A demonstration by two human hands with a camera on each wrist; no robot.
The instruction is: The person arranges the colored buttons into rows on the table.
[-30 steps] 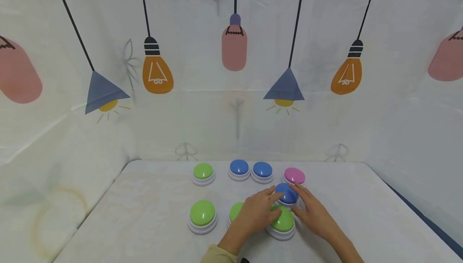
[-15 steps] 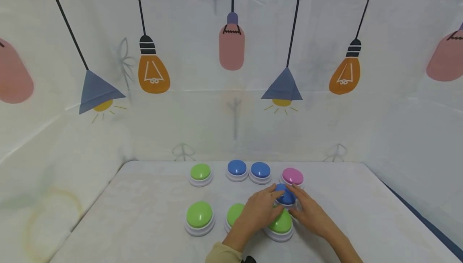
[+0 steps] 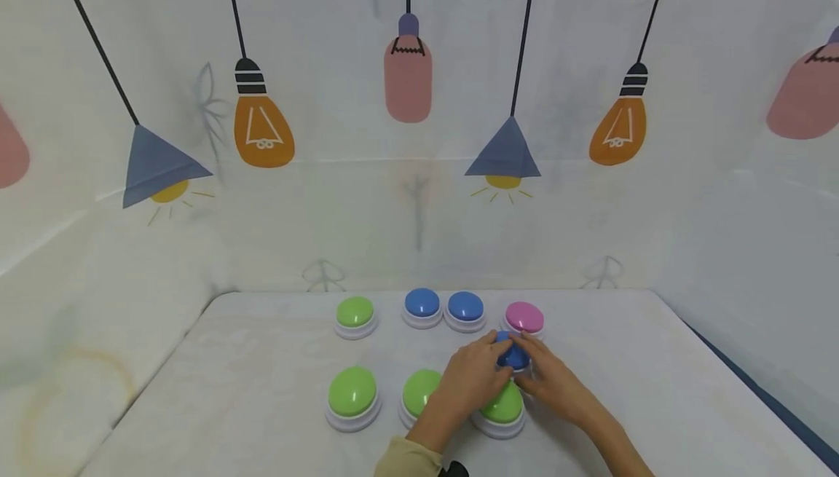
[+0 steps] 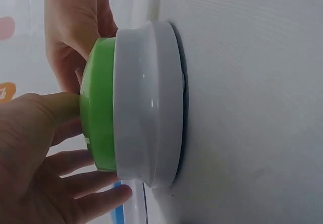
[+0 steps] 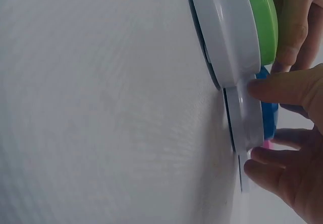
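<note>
Here, blue button (image 3: pixel 513 355) faces upward between hands (image 3: pixel 473 376) (image 3: pixel 557 382).

Four green buttons (image 3: pixel 352 391), three blue buttons (image 3: pixel 422 302), one pink button (image 3: pixel 524 315): eight by the head view. Two hands, one left hand (image 3: pixel 468 375) and one right hand (image 3: pixel 553 382); one table (image 3: pixel 249 389). Wall (image 3: pixel 321 222) print shows two blue cone lamps (image 3: pixel 502 153), two orange bulbs (image 3: pixel 264 138), three pink lamps (image 3: pixel 408 87)

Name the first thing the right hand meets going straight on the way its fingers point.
Most likely the blue button that the right hand curves around; depth leaves actual contact uncertain.
</note>
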